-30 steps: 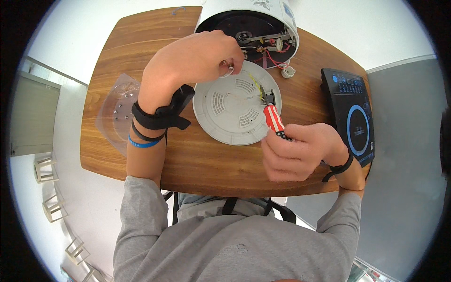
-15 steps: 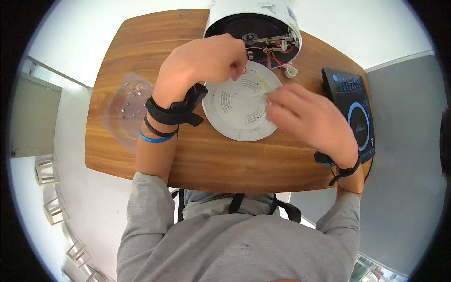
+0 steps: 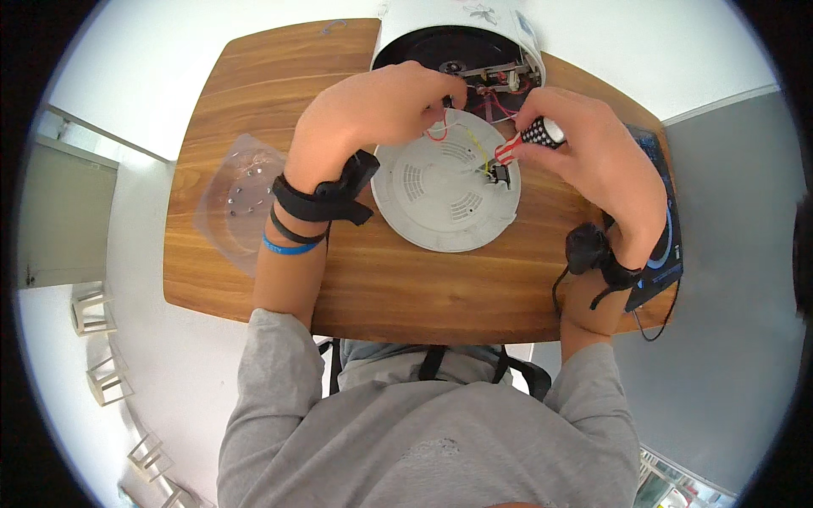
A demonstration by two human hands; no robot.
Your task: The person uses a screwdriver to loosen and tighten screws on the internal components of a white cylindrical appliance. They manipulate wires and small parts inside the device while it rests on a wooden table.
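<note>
White plastic — the round base plate (image 3: 406, 212) lay flat, probably for steady support, with the open housing (image 3: 449, 15) at its twelve o'clock. The right hand (image 3: 597, 152) pinched a striped screwdriver (image 3: 540, 133), slanted apparently so its shaft reached the black fitting (image 3: 500, 175) at the plate's three o'clock. The left hand (image 3: 373, 106) curled beside the red wire (image 3: 439, 135) near twelve — whether pinching it, I couldn't tell.

Round cover (image 3: 432, 227): off-white, 3 slotted vents (image 3: 412, 182), lying on table (image 3: 381, 296).
Screwdriver (image 3: 540, 133): red-and-white striped, black dotted handle, tilted.
Red wire (image 3: 445, 129): curved, over cover.
</note>
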